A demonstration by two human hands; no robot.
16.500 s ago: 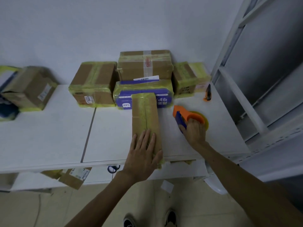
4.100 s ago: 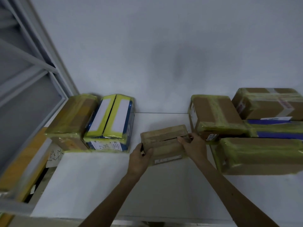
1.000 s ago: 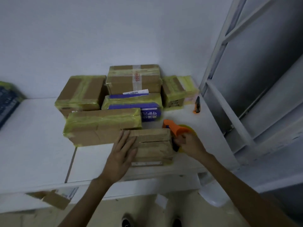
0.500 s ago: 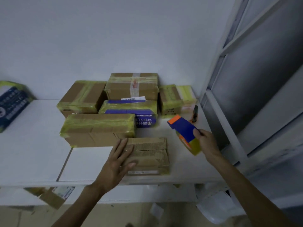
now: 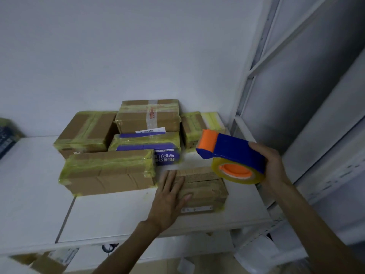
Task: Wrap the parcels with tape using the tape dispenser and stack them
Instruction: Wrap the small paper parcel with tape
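1. One head-worn wide-angle camera looks forward and down across the white table [image 5: 110, 214] toward the wall [image 5: 138, 46].
2. It is close: both forearms enter from the bottom edge, and the tape dispenser [image 5: 233, 153] in the right hand [image 5: 270, 165] looms large.
3. A shelving frame [image 5: 256, 66] fills the right side.

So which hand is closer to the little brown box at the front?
Left. The left hand rests flat on the little brown box; the right hand holds the tape dispenser in the air, off to its right.
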